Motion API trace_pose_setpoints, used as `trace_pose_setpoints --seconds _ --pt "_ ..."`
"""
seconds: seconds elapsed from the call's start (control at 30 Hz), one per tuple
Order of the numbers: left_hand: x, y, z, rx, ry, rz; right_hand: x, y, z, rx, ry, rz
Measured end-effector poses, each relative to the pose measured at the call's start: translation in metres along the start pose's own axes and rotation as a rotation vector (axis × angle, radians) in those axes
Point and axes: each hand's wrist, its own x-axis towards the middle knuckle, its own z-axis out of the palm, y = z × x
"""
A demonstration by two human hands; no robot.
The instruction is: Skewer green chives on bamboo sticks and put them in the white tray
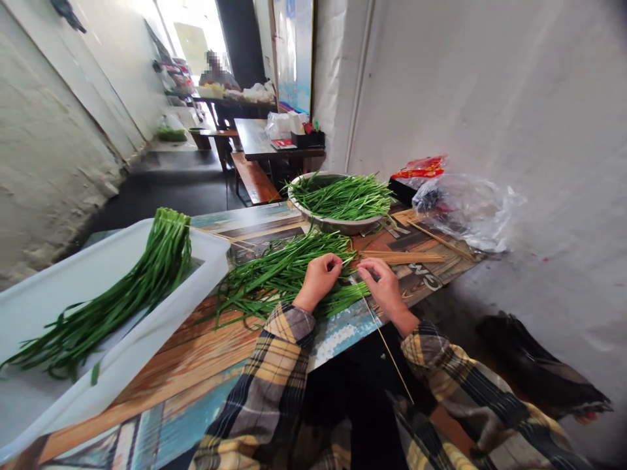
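Note:
My left hand is closed in a pinch above a loose heap of garlic chives; whatever lies between its fingertips is too small to make out. Just right of it, my right hand has its thumb and fingers drawn together near the pale stalk ends, and I cannot see what they hold. Below the hands, a thin bamboo skewer slants over the table's near edge, its upper end at a small row of chive stalks. Several more skewers lie beyond my right hand.
At left, a white plastic tray holds a skewered bunch of chives. A basin heaped with chives stands at the back, beside a clear plastic bag. Farther off are a table, a bench and a person.

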Motion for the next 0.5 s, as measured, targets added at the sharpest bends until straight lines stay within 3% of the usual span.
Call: trace_pose_setpoints --seconds 0.2,0.33,0.5 --pt "-0.001 0.002 -0.001 0.028 0.01 -0.001 0.02 -0.009 0.016 0.049 -0.077 0.016" --pt "-0.002 0.003 -0.002 0.043 0.021 -0.016 0.025 0.0 0.015 0.066 0.002 0.049" --pt "-0.001 0.003 -0.002 0.01 0.026 -0.036 0.044 0.015 -0.006 0.122 0.153 0.055"
